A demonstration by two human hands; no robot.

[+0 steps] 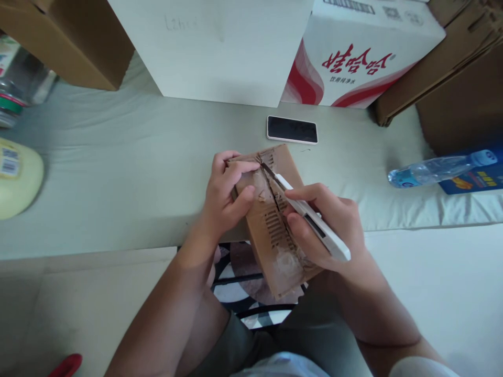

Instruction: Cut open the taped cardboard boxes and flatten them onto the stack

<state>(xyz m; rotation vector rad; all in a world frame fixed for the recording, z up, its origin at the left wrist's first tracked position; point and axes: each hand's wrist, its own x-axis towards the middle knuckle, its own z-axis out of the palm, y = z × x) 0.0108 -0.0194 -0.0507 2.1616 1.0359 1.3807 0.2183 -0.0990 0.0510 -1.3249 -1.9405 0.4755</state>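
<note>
A small brown cardboard box [271, 225] lies tilted, its far end over the cloth-covered surface and its near end above my lap. Its top has torn patches, bits of clear tape and a dark slit along the middle seam. My left hand [233, 188] grips the far left edge, thumb and index finger on top. In my right hand [326, 222] is a white utility knife [314, 222] with its blade extended. The blade's tip meets the far end of the seam, very close to my left index fingertip. My right palm hides part of the box's right side.
Beyond the box lies a phone [292, 130], with a large white box [223, 52] and a red-and-white carton [349, 63] behind. A water bottle [436, 168] rests at right on a blue package [477, 177]. Cardboard [408, 78] leans nearby. A pale yellow container [19, 178] stands left.
</note>
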